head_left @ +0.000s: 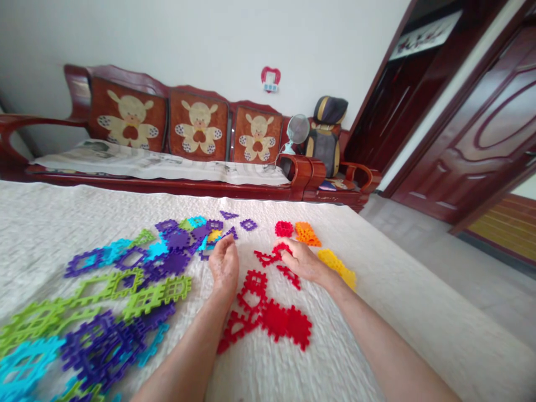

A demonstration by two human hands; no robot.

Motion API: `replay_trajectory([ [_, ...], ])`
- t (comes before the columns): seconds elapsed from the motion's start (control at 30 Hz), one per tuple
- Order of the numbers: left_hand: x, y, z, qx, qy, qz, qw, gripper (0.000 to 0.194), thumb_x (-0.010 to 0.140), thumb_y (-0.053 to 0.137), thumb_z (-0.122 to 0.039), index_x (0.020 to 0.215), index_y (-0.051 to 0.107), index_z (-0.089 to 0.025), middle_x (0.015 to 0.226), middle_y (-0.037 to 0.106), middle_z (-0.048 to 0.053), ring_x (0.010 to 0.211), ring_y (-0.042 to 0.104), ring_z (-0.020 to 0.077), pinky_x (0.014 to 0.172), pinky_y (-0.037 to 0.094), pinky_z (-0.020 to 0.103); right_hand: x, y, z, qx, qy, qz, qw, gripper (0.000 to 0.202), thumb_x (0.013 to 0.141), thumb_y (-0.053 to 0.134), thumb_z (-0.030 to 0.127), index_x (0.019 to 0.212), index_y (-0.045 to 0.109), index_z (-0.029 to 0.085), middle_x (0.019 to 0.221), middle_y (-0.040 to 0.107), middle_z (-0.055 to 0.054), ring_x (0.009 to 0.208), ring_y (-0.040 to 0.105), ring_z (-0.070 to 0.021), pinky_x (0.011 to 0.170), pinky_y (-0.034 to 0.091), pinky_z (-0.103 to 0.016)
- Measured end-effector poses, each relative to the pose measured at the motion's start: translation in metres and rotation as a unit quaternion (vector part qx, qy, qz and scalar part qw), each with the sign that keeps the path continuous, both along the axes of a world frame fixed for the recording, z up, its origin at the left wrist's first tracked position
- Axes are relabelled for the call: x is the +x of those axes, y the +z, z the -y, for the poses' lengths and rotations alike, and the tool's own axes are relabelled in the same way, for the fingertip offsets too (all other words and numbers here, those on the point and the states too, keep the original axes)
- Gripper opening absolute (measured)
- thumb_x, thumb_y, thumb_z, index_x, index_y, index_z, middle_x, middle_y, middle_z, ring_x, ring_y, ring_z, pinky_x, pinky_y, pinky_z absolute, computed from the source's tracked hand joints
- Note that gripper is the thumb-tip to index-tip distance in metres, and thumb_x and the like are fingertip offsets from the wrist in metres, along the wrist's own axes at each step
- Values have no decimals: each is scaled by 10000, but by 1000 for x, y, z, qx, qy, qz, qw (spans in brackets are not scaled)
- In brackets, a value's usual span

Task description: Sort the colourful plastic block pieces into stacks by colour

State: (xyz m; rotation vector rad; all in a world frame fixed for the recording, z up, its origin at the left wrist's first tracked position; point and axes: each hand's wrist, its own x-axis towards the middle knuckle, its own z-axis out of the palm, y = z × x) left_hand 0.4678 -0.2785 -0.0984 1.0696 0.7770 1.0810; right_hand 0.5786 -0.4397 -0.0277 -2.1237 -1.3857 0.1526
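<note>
My right hand (302,261) has its fingers closed on a red interlocking plastic piece (278,249) with a notched edge. A red triangle frame (290,276) lies just below that hand. My left hand (225,261) is seen side-on with curled fingers, beside the purple and blue pile (178,239); what it holds, if anything, is hidden. Between my forearms lie joined red frames (254,283) and solid red squares (287,322). A red stack (284,228), an orange stack (307,234) and a yellow stack (337,267) sit near the right hand.
Green frames (159,296), purple pieces (104,343) and cyan pieces (29,360) spread over the left of the white-covered table (402,290). A wooden sofa (201,187) with bear cushions (199,127) stands behind it, with a small fan (298,129) by its arm.
</note>
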Motion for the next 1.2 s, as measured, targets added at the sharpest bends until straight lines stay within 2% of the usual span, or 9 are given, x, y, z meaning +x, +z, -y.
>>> replay_trajectory([
  [0.07,0,0,0,-2,-1,1,1000,246,670,605,-301,885,677,-207,913,698,28,981,636,223,999,445,402,5,-7,-4,31,-57,-7,998,297,863,408,204,1099,587,194,832,684,-20,735,617,-152,741,487,-296],
  [0.17,0,0,0,-2,-2,0,1000,248,668,607,-303,887,678,-210,922,698,30,995,633,225,1007,438,402,10,-17,-10,81,-118,4,990,334,834,451,194,1147,564,213,940,695,-41,825,631,-162,775,488,-305],
  [0.23,1,-1,0,-1,-3,-3,1000,249,672,606,-307,890,681,-213,926,699,31,1001,631,224,1006,439,401,13,-24,-14,89,-132,6,987,366,795,484,170,1147,567,223,1023,692,-50,912,631,-172,814,486,-315],
  [0.37,1,-2,-1,3,-1,-3,1000,262,671,609,-307,901,687,-209,942,702,36,999,632,225,999,445,407,20,-32,-14,65,-125,12,990,301,819,493,216,1102,593,227,955,695,-27,852,633,-165,790,490,-307],
  [0.6,0,-1,0,6,-5,0,1000,258,675,604,-306,897,686,-204,941,700,35,998,629,222,993,452,400,18,-11,1,-23,-100,195,976,200,840,529,217,1010,630,188,996,638,-84,934,599,-194,841,457,-299],
  [0.7,0,1,0,-4,-8,-1,1000,263,669,606,-303,897,682,-198,919,696,37,995,629,224,992,452,397,18,-4,5,-58,-104,221,968,181,852,508,211,981,632,187,942,629,-87,894,603,-202,810,467,-302],
  [0.87,0,1,1,0,-9,-6,1000,279,670,596,-303,912,680,-191,914,689,41,976,633,221,967,469,391,19,-7,7,-55,-78,212,973,430,851,460,142,1267,516,235,1124,615,-92,968,606,-203,826,480,-298],
  [1.03,0,0,0,18,-2,-18,1000,265,683,590,-279,912,689,-192,881,691,42,953,631,218,948,478,380,18,-8,9,-91,-65,212,971,275,866,456,126,1027,661,213,980,628,-79,846,601,-176,764,471,-266],
  [1.2,-1,-1,0,26,0,-24,999,256,691,587,-259,914,692,-190,830,687,34,940,634,216,939,480,368,22,1,13,-104,-87,246,960,198,861,490,153,895,676,212,908,616,-56,819,589,-167,742,448,-253],
])
